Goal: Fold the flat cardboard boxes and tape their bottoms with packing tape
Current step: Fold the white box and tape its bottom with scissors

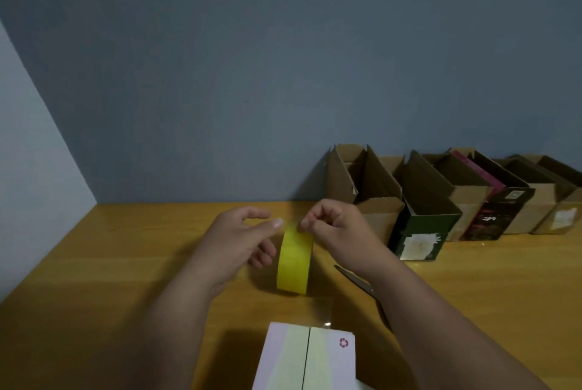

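Observation:
A yellow roll of packing tape [293,262] stands on edge above the wooden table [126,263], held between both hands. My left hand [239,241] grips the roll from its left side, thumb at the top rim. My right hand [330,229] pinches the tape at the top of the roll with curled fingers. Near the bottom edge stands a white cardboard box [307,358] with its bottom flaps closed upward, a pale strip of tape running along the centre seam and a red recycling mark on it.
Scissors [362,287] lie on the table under my right forearm. A row of several folded open boxes [441,197], brown, dark green and black, stands along the blue-grey wall at the back right.

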